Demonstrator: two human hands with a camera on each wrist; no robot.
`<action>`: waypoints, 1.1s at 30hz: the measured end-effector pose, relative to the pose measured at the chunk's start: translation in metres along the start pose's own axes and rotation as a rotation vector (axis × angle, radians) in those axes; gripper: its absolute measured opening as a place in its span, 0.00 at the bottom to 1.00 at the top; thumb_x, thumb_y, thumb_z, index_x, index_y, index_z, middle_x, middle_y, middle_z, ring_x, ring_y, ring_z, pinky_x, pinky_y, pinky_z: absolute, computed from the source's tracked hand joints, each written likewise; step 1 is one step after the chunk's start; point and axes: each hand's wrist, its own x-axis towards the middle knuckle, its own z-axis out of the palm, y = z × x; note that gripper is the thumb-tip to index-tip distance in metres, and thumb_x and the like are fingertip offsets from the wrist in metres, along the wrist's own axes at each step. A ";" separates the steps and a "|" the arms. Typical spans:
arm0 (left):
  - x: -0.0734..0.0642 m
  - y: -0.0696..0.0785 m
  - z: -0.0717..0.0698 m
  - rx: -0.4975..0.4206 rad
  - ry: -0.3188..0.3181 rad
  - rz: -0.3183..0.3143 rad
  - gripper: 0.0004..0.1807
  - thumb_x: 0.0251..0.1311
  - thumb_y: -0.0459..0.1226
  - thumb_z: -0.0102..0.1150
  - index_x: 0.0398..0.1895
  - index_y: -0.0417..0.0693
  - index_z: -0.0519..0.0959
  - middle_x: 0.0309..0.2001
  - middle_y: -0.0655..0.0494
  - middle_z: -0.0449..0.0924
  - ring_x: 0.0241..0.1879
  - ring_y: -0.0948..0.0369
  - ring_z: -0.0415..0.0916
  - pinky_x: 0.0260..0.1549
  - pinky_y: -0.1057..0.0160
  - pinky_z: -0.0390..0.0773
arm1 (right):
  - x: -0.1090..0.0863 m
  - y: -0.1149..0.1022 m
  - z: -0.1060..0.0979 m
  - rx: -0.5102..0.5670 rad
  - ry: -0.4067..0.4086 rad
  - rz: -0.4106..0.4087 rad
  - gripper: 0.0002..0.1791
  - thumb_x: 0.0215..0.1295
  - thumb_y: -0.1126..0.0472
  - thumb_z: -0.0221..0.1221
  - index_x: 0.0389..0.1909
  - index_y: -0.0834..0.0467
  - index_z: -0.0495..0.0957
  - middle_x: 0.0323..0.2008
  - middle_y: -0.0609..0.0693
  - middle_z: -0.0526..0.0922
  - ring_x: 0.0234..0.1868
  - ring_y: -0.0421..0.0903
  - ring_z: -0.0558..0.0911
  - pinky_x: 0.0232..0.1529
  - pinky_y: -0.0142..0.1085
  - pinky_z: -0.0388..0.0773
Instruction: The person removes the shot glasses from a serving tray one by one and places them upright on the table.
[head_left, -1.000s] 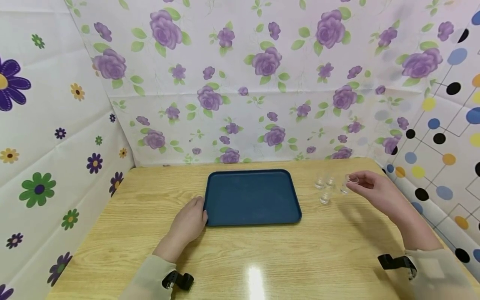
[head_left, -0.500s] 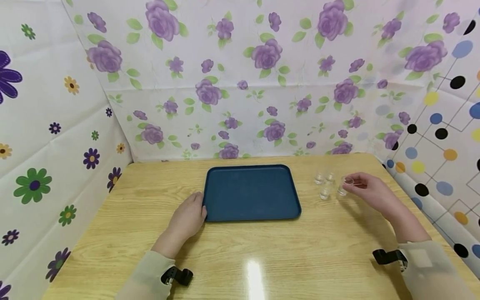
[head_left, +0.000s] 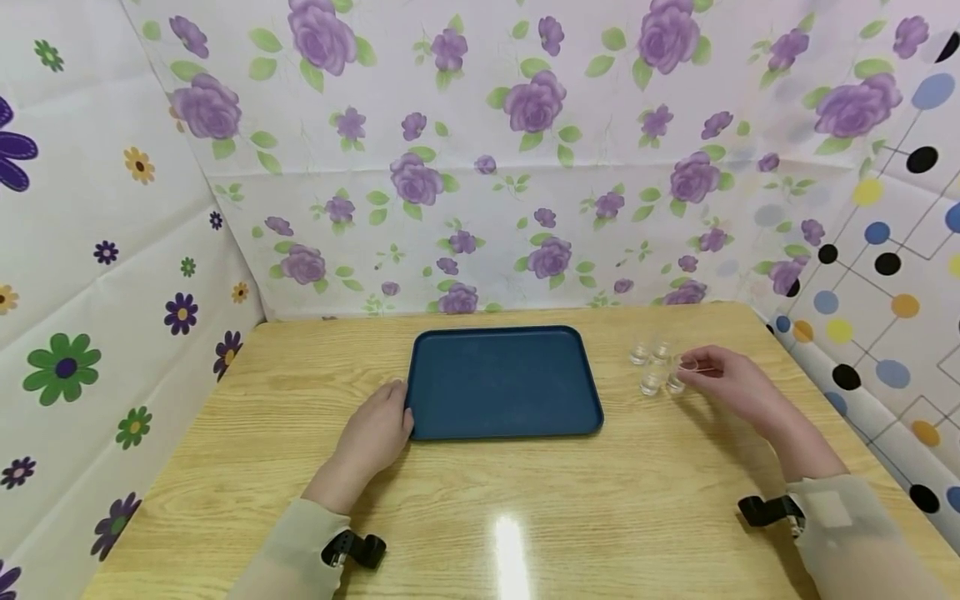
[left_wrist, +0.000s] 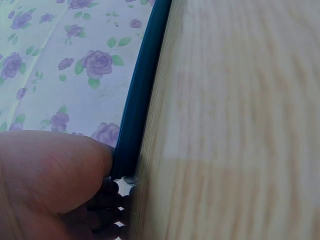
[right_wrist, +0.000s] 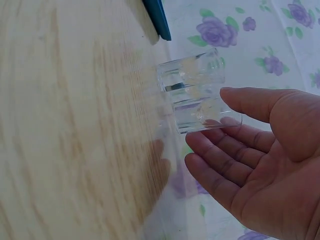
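Observation:
A dark blue tray [head_left: 502, 383] lies flat on the table. My left hand [head_left: 375, 429] holds its left edge near the front corner; in the left wrist view the thumb [left_wrist: 60, 170] is against the tray's end and the fingers are mostly in shadow. To the right of the tray, three small clear shot glasses [head_left: 649, 383] stand upright in a close group. My right hand [head_left: 731, 383] pinches another shot glass [right_wrist: 205, 112] near its rim, between thumb and fingers. This glass is upright, at table level, beside the nearest one of the group.
The wooden table [head_left: 480, 508] meets a rose-patterned cloth [head_left: 495, 208] at the back. A flower-print cloth [head_left: 97, 292] borders the left side, and a dotted cloth [head_left: 885, 333] the right. Black wrist cameras [head_left: 352, 550] are strapped over both sleeves.
My right hand has moved left with the shot glass, lowering it and bringing it beside the other three. The left hand stays at the tray's edge. The head view has shifted slightly.

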 end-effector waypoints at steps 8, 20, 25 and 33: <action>0.000 0.000 0.001 0.001 -0.003 -0.001 0.29 0.82 0.33 0.59 0.77 0.22 0.69 0.75 0.27 0.71 0.75 0.36 0.71 0.73 0.39 0.76 | 0.001 0.003 0.002 0.012 -0.011 0.006 0.36 0.84 0.42 0.62 0.75 0.67 0.73 0.68 0.68 0.79 0.70 0.68 0.78 0.67 0.60 0.79; -0.001 0.002 0.000 0.004 0.002 -0.002 0.28 0.81 0.32 0.59 0.77 0.23 0.70 0.75 0.27 0.71 0.75 0.36 0.72 0.72 0.38 0.76 | 0.004 0.002 0.003 0.006 -0.015 0.001 0.36 0.85 0.44 0.62 0.76 0.68 0.71 0.69 0.70 0.78 0.71 0.69 0.77 0.68 0.63 0.79; 0.000 0.001 0.001 0.002 0.002 -0.002 0.28 0.81 0.32 0.59 0.77 0.23 0.70 0.75 0.27 0.71 0.75 0.36 0.71 0.72 0.38 0.76 | 0.003 0.002 0.004 0.003 -0.015 0.000 0.36 0.85 0.44 0.61 0.76 0.69 0.71 0.69 0.70 0.78 0.70 0.69 0.78 0.68 0.63 0.79; 0.000 -0.001 0.003 -0.002 0.011 0.000 0.29 0.81 0.32 0.60 0.77 0.22 0.69 0.75 0.27 0.71 0.75 0.35 0.71 0.72 0.38 0.76 | 0.001 -0.002 0.001 0.005 -0.016 -0.002 0.39 0.84 0.45 0.63 0.80 0.68 0.68 0.72 0.70 0.76 0.71 0.68 0.77 0.66 0.56 0.83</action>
